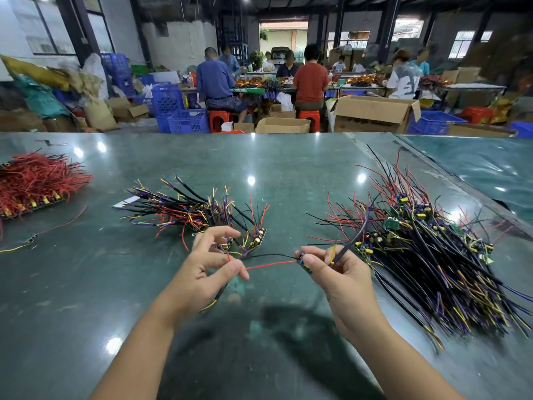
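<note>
My right hand [337, 272] pinches a small green circuit board [305, 263] between thumb and forefinger, its thick black cable [356, 235] rising behind the fingers. A thin red wire [271, 265] and a thin black wire [269, 255] run left from that board. My left hand [209, 264] pinches the far end of the red wire and holds a bundle of similar boards, whose black cable with yellow tips hangs below the palm. Both hands hover above the dark green table [259, 327].
A sorted bundle of boards with black, red and yellow leads [196, 210] lies beyond my left hand. A large loose heap of wired boards [427, 249] fills the right. Red-wired parts [34, 183] lie far left. People sit working among boxes and blue crates beyond the table.
</note>
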Tool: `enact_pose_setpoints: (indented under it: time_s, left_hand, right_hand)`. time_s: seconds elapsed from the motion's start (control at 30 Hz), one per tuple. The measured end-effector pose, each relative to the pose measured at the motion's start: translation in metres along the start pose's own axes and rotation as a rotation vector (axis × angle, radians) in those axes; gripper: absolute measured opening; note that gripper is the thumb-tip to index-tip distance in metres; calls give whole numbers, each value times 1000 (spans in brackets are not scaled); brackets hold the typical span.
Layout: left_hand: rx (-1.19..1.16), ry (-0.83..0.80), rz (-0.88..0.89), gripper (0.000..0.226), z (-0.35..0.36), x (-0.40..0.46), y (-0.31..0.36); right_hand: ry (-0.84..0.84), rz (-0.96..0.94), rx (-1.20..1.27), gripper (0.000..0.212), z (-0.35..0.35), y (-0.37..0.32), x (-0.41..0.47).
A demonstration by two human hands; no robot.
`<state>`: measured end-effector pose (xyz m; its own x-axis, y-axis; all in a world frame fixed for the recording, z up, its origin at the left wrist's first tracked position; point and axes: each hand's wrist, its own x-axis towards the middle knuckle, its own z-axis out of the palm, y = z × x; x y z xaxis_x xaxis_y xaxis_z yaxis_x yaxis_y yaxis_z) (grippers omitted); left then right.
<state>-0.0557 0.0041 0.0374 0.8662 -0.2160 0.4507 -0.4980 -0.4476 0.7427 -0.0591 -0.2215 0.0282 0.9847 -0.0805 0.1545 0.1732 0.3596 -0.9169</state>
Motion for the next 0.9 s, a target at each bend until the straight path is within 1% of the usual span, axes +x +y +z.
enact_pose_setpoints:
  time_s: [0.03,0.07,0.1,0.13,0.17,0.23,0.27,0.3,0.33,0.37,0.4,0.43,0.47,0.5,0.53,0.57,0.6,0.67,0.73,0.83,0.9]
  left_hand:
    - [-6,25,-23,24,-2,1,-1]
    - [-59,53,-60,23,-3,2,-1]
    - [-181,95,-105,25,-3,4,-1]
    - [-360,159,-152,27,-2,6,0]
    - [-568,249,-202,28,0,8,0]
    - [-905,474,-345,32,7,11,-2]
    - [-1011,567,-440,32,11,12,-4]
    - [-1089,619,-538,31,15,11,-5]
    - [-1149,613,-622,29,19,9,-3]
    - [-1193,555,-673,28,25,8,0]
    - [-1221,451,-675,28,31,6,4]
    - [-1217,320,-638,31,37,4,9]
    - [-1165,190,-584,34,43,3,14]
    - [-1082,96,-527,32,49,2,17]
    - [-991,40,-483,28,55,0,20]
    - [-908,37,-463,28,60,-1,20]
    - [-847,67,-459,31,62,-1,20]
    - [-797,136,-461,31,62,2,20]
    - [-855,201,-453,28,53,5,18]
    - [-967,364,-471,29,36,11,13]
    - [-1028,395,-494,31,31,12,11]
  right_hand:
    - [-41,5,19,30,2,-2,-2]
    - [-78,9,35,23,4,-2,-5]
    - [-101,11,47,16,7,-3,-7]
    - [-106,11,52,13,9,-2,-9]
    - [-93,10,59,14,10,-1,-10]
    - [-33,3,95,28,10,2,-9]
    - [-2,-4,111,34,9,3,-8]
    - [21,-17,114,34,9,2,-7]
    - [37,-34,100,32,8,2,-6]
    - [44,-49,71,28,7,2,-5]
    - [48,-60,37,23,8,3,-5]
    - [50,-66,4,21,8,4,-5]
    - [44,-69,-24,21,10,5,-6]
    - [34,-71,-50,24,11,7,-7]
    - [21,-73,-78,27,12,8,-8]
    - [7,-76,-104,29,13,10,-9]
    - [-7,-76,-119,30,14,10,-9]
    - [-30,-63,-104,29,14,11,-10]
    - [-41,-47,-82,22,15,11,-9]
    - [-45,-26,-69,16,16,9,-10]
    - [-63,-21,-57,16,18,9,-12]
